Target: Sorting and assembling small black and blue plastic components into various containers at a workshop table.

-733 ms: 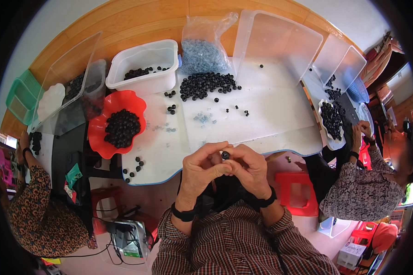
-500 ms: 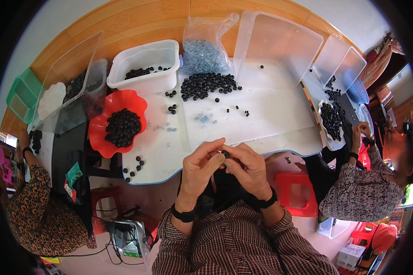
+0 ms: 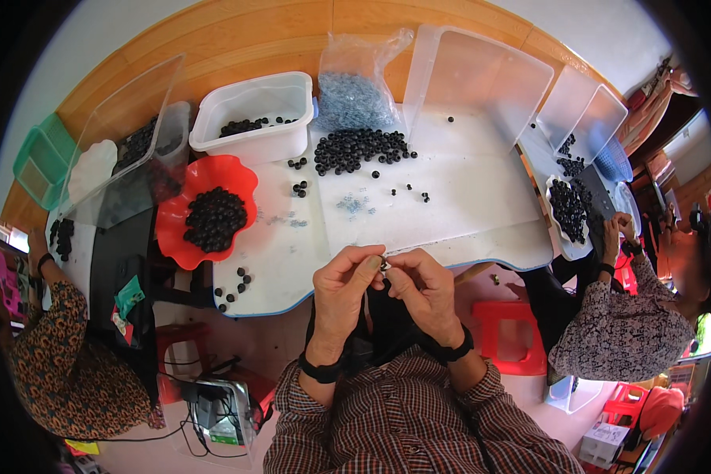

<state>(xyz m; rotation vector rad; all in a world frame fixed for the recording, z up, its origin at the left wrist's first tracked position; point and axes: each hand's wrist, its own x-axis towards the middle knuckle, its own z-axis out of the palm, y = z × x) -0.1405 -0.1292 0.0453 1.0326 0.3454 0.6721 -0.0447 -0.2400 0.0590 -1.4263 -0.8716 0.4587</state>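
Just in front of the table's near edge, my left hand [image 3: 344, 294] and my right hand [image 3: 425, 295] meet fingertip to fingertip. Both are closed in a pinch around one small black round part [image 3: 384, 266], mostly covered by the fingers. A pale spot shows on it, too small to make out. Beyond my hands, small clear-blue pieces [image 3: 355, 205] lie scattered on the white tabletop [image 3: 442, 209]. Behind them spreads a pile of black round parts [image 3: 361, 150]. Several loose black parts [image 3: 243, 276] sit near the front left edge.
A red scalloped bowl [image 3: 246, 183] of black parts stands left. Behind it are a white tub [image 3: 253, 146] and a bag of clear-blue pieces [image 3: 358, 99]. A translucent bin [image 3: 482, 79] stands at the back. Co-workers sit left [image 3: 79, 371] and right [image 3: 620, 328]. A red stool [image 3: 521, 363] is at right.
My fingertips have shifted slightly around the small black part, and a pale spot now shows on it. The whole view has moved a little; the tabletop things look unchanged.
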